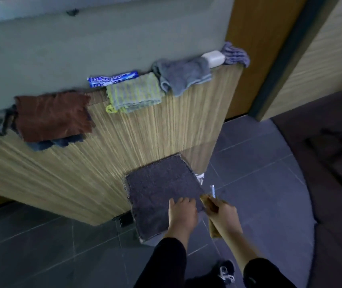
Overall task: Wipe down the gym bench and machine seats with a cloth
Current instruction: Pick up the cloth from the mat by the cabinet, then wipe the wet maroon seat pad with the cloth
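Two hands meet at my grey cloth's (161,190) right edge: left hand (182,213) pinches it, right hand (223,215) grips a yellow cloth (207,201).

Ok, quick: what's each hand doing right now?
Left hand: grips the dark grey cloth.
Right hand: holds a yellow-brown cloth.

The dark grey tiled floor (47,246) to the left is wide open, with lots of room to move a hand. The tall light wooden ribbed counter (124,142) blocks the way ahead. Its top ledge is crowded: a brown rag (51,115), a green and yellow striped cloth (133,93), a grey cloth (181,76) and a blue candy roll (113,79) sit close together. A dark fuzzy cloth (161,188) hangs in front of the counter
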The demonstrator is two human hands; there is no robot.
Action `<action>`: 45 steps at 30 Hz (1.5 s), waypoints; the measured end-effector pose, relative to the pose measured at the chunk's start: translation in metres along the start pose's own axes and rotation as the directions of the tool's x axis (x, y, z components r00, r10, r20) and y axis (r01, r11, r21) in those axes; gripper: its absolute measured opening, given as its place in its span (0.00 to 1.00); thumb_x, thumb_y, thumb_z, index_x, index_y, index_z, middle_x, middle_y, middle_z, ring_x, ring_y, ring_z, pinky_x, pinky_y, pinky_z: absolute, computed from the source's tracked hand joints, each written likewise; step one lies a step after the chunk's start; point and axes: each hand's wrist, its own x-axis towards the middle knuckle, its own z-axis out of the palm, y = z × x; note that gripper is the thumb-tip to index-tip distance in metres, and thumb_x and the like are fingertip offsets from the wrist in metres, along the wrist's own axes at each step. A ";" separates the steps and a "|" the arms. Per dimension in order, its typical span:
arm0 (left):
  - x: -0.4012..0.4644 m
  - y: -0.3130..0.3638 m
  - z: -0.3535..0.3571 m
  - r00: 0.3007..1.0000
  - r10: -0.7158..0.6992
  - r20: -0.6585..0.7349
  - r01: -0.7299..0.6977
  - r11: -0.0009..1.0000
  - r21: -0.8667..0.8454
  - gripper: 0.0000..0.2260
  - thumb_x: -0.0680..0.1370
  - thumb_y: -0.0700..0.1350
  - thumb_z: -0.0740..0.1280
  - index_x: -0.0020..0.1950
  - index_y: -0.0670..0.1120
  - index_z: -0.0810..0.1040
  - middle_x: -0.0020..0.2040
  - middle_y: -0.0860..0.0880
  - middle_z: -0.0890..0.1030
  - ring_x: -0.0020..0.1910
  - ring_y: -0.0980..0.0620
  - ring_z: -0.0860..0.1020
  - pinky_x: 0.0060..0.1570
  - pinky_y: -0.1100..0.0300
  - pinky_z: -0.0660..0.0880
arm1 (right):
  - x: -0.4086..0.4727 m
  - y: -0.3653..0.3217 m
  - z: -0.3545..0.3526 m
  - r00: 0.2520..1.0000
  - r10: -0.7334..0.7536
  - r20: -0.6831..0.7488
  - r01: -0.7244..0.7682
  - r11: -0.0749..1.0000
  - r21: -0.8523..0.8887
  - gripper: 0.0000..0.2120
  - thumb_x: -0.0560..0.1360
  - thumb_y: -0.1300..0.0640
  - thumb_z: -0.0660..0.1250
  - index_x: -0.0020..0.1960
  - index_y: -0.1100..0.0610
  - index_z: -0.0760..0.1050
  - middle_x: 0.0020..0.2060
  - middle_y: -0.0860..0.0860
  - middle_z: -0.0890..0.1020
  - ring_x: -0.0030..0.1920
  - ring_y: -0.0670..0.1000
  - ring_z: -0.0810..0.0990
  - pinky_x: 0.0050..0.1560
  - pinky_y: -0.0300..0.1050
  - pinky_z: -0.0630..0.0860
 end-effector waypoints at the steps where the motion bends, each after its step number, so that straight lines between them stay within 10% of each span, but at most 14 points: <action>1: 0.001 0.012 -0.003 1.000 0.027 0.007 -0.027 1.000 0.014 0.14 0.82 0.48 0.55 0.67 0.48 0.70 0.66 0.48 0.74 0.67 0.47 0.70 0.66 0.46 0.60 | -0.003 0.007 -0.008 1.000 0.017 -0.020 -0.017 1.000 -0.008 0.17 0.75 0.51 0.65 0.63 0.49 0.75 0.49 0.56 0.82 0.51 0.57 0.80 0.49 0.45 0.74; 21: 0.015 0.389 -0.001 0.790 0.574 0.215 -0.612 0.722 0.323 0.17 0.83 0.47 0.54 0.70 0.46 0.68 0.67 0.46 0.73 0.67 0.45 0.69 0.66 0.46 0.62 | -0.103 0.264 -0.231 0.792 0.487 -0.368 -0.426 0.873 0.239 0.23 0.73 0.51 0.66 0.67 0.53 0.72 0.57 0.55 0.79 0.59 0.53 0.76 0.55 0.43 0.71; 45: -0.105 0.822 0.147 0.137 0.814 0.565 -0.936 -0.080 0.342 0.16 0.82 0.50 0.55 0.68 0.48 0.68 0.65 0.47 0.74 0.65 0.46 0.71 0.62 0.47 0.64 | -0.280 0.565 -0.366 0.006 0.921 -0.390 -0.495 0.342 0.799 0.21 0.72 0.53 0.65 0.65 0.52 0.74 0.52 0.54 0.78 0.54 0.55 0.76 0.55 0.48 0.72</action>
